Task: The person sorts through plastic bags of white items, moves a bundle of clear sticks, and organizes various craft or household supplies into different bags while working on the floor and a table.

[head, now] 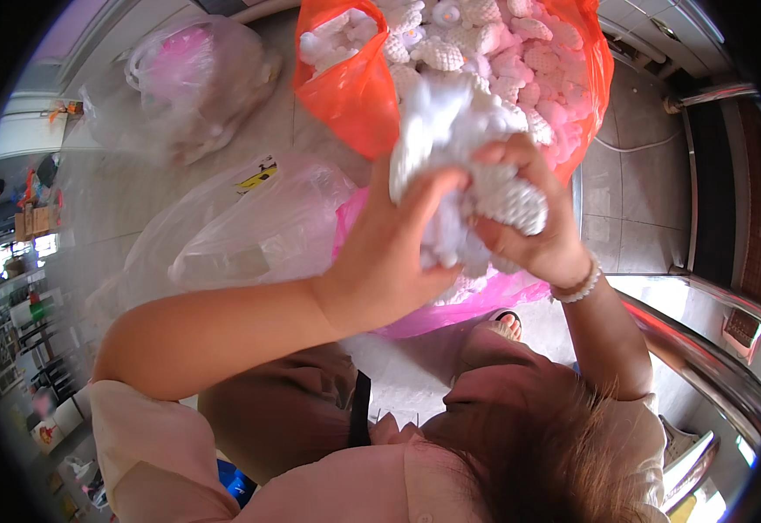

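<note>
My left hand (393,242) and my right hand (531,209) are raised before me, both closed around a bunch of white knitted or crocheted pieces (446,131). One textured white piece (511,199) pokes out between the fingers of my right hand. The bunch is blurred, so I cannot tell how many pieces it holds. Beyond the hands, an orange plastic bag (347,104) gapes wide, full of similar white and pink pieces (537,65). Below the hands lies a pink plastic bag (419,320) with white pieces partly visible in it.
A clear plastic bag (256,229) spreads over the tiled floor (642,196) at left. Farther back sits a tied, filled translucent bag (203,85). Shiny metal rails (694,353) run along the right. My sandalled foot (510,321) is under the pink bag's edge.
</note>
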The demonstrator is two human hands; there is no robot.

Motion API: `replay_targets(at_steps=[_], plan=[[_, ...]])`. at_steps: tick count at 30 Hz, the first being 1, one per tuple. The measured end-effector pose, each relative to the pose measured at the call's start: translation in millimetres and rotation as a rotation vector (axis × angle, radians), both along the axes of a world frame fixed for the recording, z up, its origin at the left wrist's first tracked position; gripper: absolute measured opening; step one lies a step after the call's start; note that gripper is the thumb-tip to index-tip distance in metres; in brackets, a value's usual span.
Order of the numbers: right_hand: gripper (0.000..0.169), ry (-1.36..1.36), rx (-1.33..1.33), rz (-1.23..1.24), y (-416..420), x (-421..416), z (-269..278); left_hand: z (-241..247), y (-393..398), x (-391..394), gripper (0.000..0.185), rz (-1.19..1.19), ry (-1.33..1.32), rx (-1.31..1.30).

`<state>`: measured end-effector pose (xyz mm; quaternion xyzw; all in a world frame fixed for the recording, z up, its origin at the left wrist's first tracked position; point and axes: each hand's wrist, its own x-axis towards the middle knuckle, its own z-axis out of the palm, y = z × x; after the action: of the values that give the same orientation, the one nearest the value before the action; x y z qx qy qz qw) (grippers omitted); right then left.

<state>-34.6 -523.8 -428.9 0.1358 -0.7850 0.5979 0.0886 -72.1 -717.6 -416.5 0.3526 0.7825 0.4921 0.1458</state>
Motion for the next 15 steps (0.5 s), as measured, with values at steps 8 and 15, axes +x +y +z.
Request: replay_targets(at_steps=[8, 15], plan=[[0.059, -0.286, 0.741, 0.253, -10, 55, -115, -102, -31, 34, 0.071, 0.025, -0.221, -0.644], [0.091, -0.543, 1.194, 0.241, -6, 65, -101, -113, -31, -1, 0.09, 0.154, -0.19, -1.061]])
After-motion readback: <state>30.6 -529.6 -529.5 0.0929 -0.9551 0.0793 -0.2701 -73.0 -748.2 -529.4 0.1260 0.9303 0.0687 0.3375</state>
